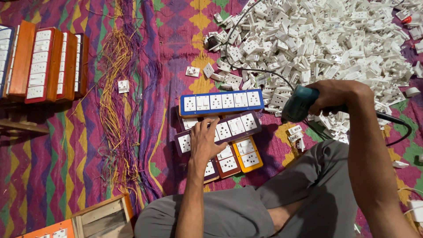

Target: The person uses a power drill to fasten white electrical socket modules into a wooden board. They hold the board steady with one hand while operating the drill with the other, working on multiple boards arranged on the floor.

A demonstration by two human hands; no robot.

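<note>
The left hand [203,142] is pressing flat and open on the stiff purple switch board [219,132] right under it, while the right hand [335,94] is squeezing a heavy-looking green drill [298,103] nearby.

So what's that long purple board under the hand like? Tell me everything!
The purple board is a long, dark purple strip, plastic by its look, fitted with white square sockets and switches in a row. It lies slanted on a stack of other boards, just below a blue board and over an orange board. The left hand rests flat on its left part, hiding some sockets. The right hand holds a teal drill near its right end, apparently not touching it.
</note>
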